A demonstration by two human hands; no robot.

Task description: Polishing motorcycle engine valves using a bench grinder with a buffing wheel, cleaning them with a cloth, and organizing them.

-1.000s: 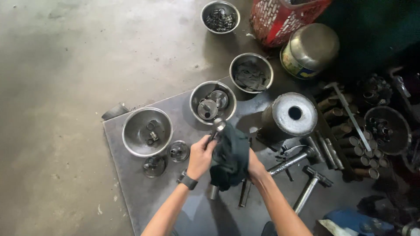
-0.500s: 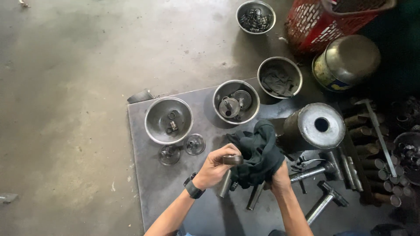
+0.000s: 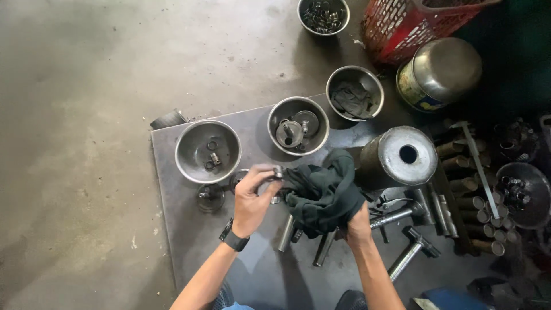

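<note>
Above the grey steel plate (image 3: 189,252), a small metal part (image 3: 278,171) is pinched by the left hand (image 3: 251,202) while a dark green rag (image 3: 321,192) is clutched by the right hand (image 3: 358,225); wiping appears underway, with several rods (image 3: 287,232) left unwiped.

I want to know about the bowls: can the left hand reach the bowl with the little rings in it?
Probably yes. The left hand is right beside that bowl, with nothing between them, though its fingers already pinch a small metal part.
</note>
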